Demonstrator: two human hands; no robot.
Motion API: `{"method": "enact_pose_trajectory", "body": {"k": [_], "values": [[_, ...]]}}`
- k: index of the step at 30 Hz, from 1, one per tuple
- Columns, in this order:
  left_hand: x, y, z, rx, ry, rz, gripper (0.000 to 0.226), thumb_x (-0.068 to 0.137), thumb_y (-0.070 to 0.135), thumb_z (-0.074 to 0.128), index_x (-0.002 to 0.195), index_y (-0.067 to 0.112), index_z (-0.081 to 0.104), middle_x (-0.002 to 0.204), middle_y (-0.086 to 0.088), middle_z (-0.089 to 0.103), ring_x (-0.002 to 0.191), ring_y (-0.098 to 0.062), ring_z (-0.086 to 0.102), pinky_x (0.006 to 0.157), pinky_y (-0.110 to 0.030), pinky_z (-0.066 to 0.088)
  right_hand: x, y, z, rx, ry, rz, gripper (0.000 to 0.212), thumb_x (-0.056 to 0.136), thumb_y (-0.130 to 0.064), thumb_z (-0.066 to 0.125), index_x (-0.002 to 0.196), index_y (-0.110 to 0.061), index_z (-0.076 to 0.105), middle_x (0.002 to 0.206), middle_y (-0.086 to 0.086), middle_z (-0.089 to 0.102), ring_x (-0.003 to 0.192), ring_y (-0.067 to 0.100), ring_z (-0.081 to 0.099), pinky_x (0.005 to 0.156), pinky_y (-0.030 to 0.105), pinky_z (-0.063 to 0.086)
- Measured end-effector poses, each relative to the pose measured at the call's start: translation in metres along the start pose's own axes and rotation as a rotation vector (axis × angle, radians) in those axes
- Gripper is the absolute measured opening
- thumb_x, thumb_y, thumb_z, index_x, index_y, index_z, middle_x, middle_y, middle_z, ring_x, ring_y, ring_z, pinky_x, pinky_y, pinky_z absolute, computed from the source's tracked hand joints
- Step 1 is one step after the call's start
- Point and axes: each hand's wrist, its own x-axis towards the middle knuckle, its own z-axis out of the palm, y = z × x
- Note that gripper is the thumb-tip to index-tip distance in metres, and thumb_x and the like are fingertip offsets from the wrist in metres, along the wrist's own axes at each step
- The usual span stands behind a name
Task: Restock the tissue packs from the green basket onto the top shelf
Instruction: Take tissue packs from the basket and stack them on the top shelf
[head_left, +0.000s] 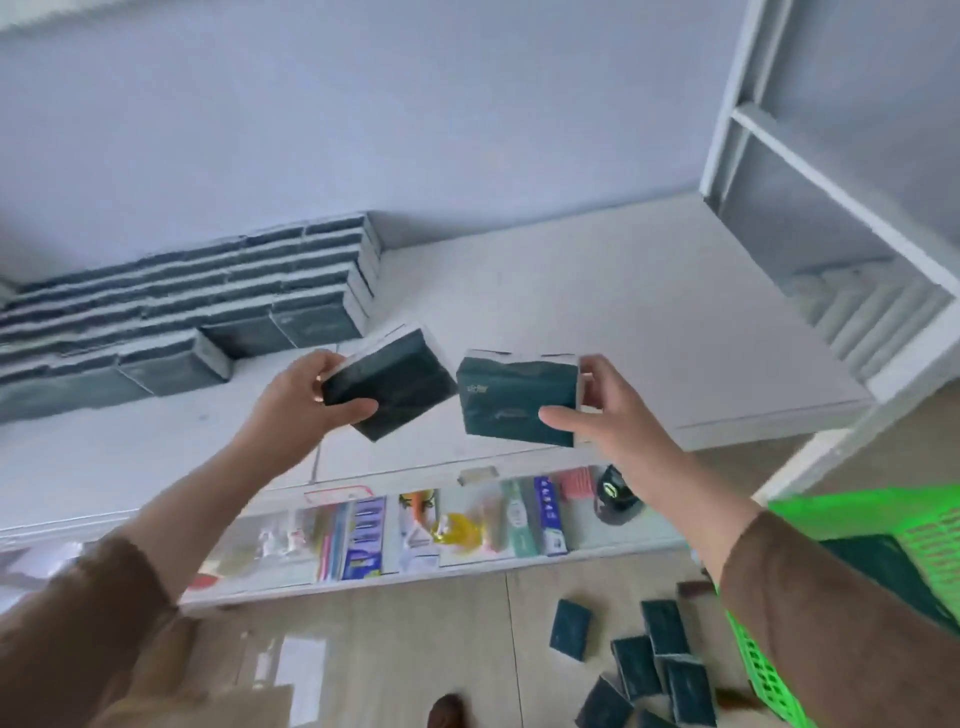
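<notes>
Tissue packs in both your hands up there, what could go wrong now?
The left hand pinches its dark green tissue pack by one tilted corner, so it might slip. The right hand holds its own dark green pack close beside it, so the two could bump. Loose dark green packs on the floor lie near the green plastic basket, and a step could land on them.

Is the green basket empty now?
No. The green basket still holds dark packs inside, seen behind its mesh wall. How many are left, the picture does not show.
</notes>
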Motion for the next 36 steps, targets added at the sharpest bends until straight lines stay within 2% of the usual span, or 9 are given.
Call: {"method": "enact_pose_trajectory", "body": {"k": [5,8,12,16,21,25,27,31,36], "values": [[0.053,-0.114,-0.084,0.040,0.052,-0.010,0.037,0.077,0.016,0.081,0.107,0.022,0.061,0.099,0.006,0.066,0.088,-0.012,0.064,0.068,-0.026,0.044,0.078,0.000,0.140,-0.073,-0.062,-0.031,0.045,0.076,-0.023,0.083,0.110,-0.028,0.054,0.111,0.009,0.069,0.104,0.028,0.066,0.094,0.049,0.053],[0.087,-0.166,-0.118,0.115,0.105,-0.026,0.040,0.075,0.021,0.083,0.105,0.028,0.056,0.097,0.008,0.066,0.087,-0.013,0.064,0.066,-0.030,0.046,0.115,0.004,0.203,-0.123,-0.041,-0.032,0.044,0.080,-0.017,0.081,0.114,-0.018,0.052,0.114,0.008,0.065,0.103,0.021,0.064,0.090,0.036,0.052],[0.122,-0.209,-0.140,0.268,0.072,0.037,0.044,0.076,0.030,0.083,0.112,0.034,0.057,0.100,0.007,0.061,0.095,-0.017,0.060,0.078,-0.037,0.048,0.152,-0.002,0.258,-0.178,-0.003,-0.052,0.042,0.082,-0.014,0.078,0.115,-0.010,0.052,0.113,0.002,0.064,0.100,0.012,0.061,0.084,0.021,0.050],[0.141,-0.225,-0.141,0.281,0.094,0.117,0.047,0.075,0.033,0.083,0.118,0.028,0.062,0.104,0.010,0.052,0.109,-0.017,0.051,0.085,-0.033,0.041,0.182,0.001,0.274,-0.214,0.045,-0.053,0.040,0.083,-0.011,0.076,0.110,0.000,0.050,0.109,0.008,0.065,0.095,0.008,0.063,0.074,0.014,0.049],[0.154,-0.236,-0.126,0.042,0.109,0.104,0.042,0.076,0.037,0.082,0.114,0.033,0.064,0.100,0.022,0.053,0.105,-0.014,0.048,0.090,-0.036,0.043,0.200,0.003,0.260,-0.129,0.053,-0.014,0.034,0.084,-0.013,0.076,0.113,-0.016,0.058,0.113,0.003,0.069,0.100,0.012,0.065,0.090,0.029,0.052],[0.160,-0.245,-0.114,-0.041,0.131,0.089,0.041,0.075,0.042,0.080,0.112,0.039,0.063,0.104,0.014,0.060,0.106,-0.013,0.046,0.092,-0.036,0.041,0.204,-0.003,0.246,-0.087,0.035,0.014,0.034,0.086,-0.010,0.075,0.115,-0.018,0.060,0.112,0.003,0.070,0.095,0.012,0.065,0.086,0.030,0.052],[0.168,-0.247,-0.114,0.050,0.160,0.123,0.041,0.077,0.042,0.079,0.114,0.037,0.063,0.105,0.014,0.062,0.109,-0.014,0.042,0.096,-0.038,0.036,0.205,-0.003,0.249,-0.090,0.032,0.009,0.032,0.085,-0.009,0.075,0.112,-0.020,0.061,0.110,0.002,0.070,0.095,0.011,0.065,0.084,0.027,0.052],[0.178,-0.257,-0.118,0.329,0.221,0.209,0.039,0.078,0.043,0.078,0.112,0.032,0.063,0.106,0.012,0.067,0.104,-0.020,0.042,0.087,-0.039,0.031,0.206,0.006,0.265,-0.134,0.042,0.000,0.034,0.085,-0.010,0.076,0.112,-0.022,0.059,0.109,-0.006,0.070,0.098,0.004,0.064,0.080,0.017,0.051],[0.174,-0.273,-0.117,0.384,0.300,0.224,0.044,0.075,0.039,0.082,0.114,0.025,0.066,0.113,0.003,0.055,0.105,-0.028,0.040,0.092,-0.042,0.033,0.207,0.025,0.276,-0.144,0.101,-0.029,0.043,0.084,-0.003,0.075,0.118,-0.019,0.054,0.116,-0.004,0.066,0.104,0.006,0.064,0.081,0.016,0.051]]}}
